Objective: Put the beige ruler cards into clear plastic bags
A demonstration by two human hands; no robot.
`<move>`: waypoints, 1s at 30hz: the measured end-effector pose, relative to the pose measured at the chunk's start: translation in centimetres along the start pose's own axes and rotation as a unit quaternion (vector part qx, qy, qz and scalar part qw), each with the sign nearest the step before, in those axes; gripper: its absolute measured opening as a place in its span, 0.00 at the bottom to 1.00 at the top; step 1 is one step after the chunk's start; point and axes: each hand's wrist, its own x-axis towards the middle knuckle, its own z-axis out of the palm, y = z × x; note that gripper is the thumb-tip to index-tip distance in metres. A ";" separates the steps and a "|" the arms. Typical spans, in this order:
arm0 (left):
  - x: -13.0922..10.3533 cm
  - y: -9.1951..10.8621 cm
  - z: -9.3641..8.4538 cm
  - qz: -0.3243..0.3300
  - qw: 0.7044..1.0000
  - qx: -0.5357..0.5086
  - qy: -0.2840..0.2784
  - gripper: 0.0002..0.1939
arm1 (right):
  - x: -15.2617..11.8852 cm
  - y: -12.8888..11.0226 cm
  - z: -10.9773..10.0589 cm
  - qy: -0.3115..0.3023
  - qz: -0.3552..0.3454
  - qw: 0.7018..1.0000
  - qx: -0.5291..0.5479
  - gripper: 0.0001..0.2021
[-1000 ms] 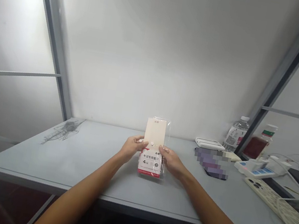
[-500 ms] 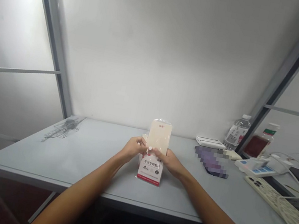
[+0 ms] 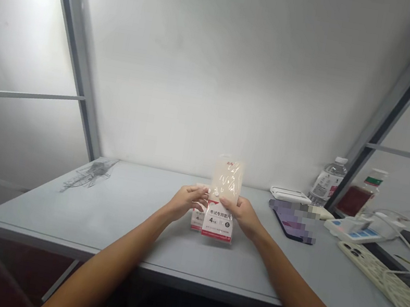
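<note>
Just below my screen's centre, the right hand [image 3: 246, 217] grips a front packet [image 3: 227, 188]; a rear packet [image 3: 196, 222] shows at its left. Whether the half-curled left hand [image 3: 186, 204] grips anything, I cannot tell.

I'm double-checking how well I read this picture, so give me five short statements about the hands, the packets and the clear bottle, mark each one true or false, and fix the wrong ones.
1. The right hand holds the front packet. True.
2. The left hand appears in front of part of the second packet. True.
3. The second packet shows to the right of the front packet. False: it shows to the left, partly covered.
4. The front packet has a green band along its bottom. False: that band is red.
5. The clear bottle has a white cap. True.
</note>
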 end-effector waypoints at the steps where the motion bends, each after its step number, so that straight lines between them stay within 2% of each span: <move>1: 0.0 -0.2 0.1 0.004 1.000 0.019 -0.011 0.20 | -0.1 -0.1 0.1 -0.005 -0.003 1.000 -0.005 0.20; 7: -0.1 -0.9 0.3 0.016 0.997 0.071 -0.017 0.17 | -0.6 -0.5 0.8 -0.059 -0.016 0.998 -0.012 0.19; 15: 0.2 -1.7 0.2 0.044 0.995 0.094 0.012 0.16 | -0.5 0.0 1.1 -0.068 -0.049 0.996 -0.031 0.18; 18: 0.3 -1.8 0.4 0.033 0.994 0.094 0.046 0.16 | -0.3 0.4 1.1 -0.082 -0.047 0.995 -0.045 0.18; 21: 0.4 -1.6 0.5 0.033 0.993 0.088 0.074 0.17 | -0.1 0.6 0.9 -0.070 -0.026 0.996 -0.054 0.19; 25: 0.6 -1.5 -0.1 0.037 0.987 0.099 0.120 0.20 | 0.1 0.5 0.4 -0.070 -0.001 0.996 -0.060 0.17; 27: 0.7 -1.7 -0.7 0.023 0.975 0.159 0.154 0.23 | 0.2 0.7 0.1 -0.065 0.008 0.995 -0.076 0.18; 30: 0.9 -1.9 -1.7 0.015 0.933 0.277 0.231 0.26 | 0.6 1.5 -0.4 -0.021 0.060 0.987 -0.149 0.21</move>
